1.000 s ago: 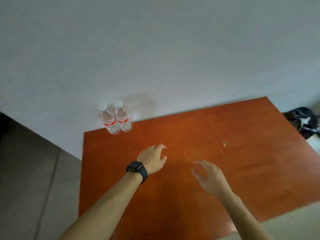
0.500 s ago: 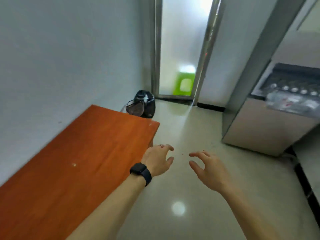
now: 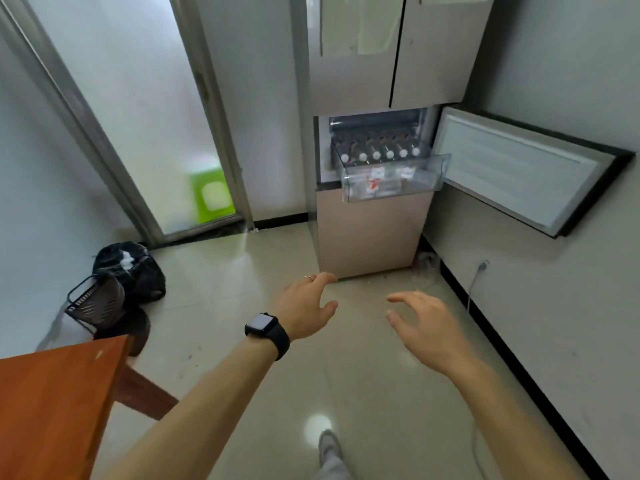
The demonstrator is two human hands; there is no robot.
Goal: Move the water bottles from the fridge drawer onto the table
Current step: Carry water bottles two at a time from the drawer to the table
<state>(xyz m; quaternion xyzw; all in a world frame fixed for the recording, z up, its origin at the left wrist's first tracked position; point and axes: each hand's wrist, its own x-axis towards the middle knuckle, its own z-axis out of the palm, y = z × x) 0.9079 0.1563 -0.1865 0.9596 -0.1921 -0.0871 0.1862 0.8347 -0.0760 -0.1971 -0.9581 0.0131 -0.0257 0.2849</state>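
Water bottles [image 3: 381, 154]: white-capped, upright, one row of six caps visible, inside the clear drawer [image 3: 391, 183] pulled forward out of the fridge [image 3: 367, 233]. Red-and-white labels showing through the drawer's front wall.

Fridge: tall, pale, upper doors closed, beige panel below the drawer.

Frosted glass door [image 3: 138, 116] in a metal frame, left of the fridge.

Compartment door [image 3: 519, 171] swung wide open to the right of the fridge, white inner lining facing out.

Orange-brown wooden surface [image 3: 52, 410], only one corner in view, well apart from the fridge, to its left and nearer the camera.

Black bag [image 3: 135, 268] on the floor left of the fridge, dark wire basket [image 3: 95, 303] touching it on the near side.

Blurred green shape [image 3: 211, 195] behind the glass, left of the fridge.

Hands: both stretched out over the floor in front of the fridge, well short of the drawer. Left hand [image 3: 304, 308] relaxed, fingers loosely curved, holding nothing. Right hand [image 3: 426, 327] likewise empty, fingers spread and slightly bent.

Black watch [image 3: 265, 329] on the left wrist.

Thin ring [image 3: 307, 278] on a left finger.
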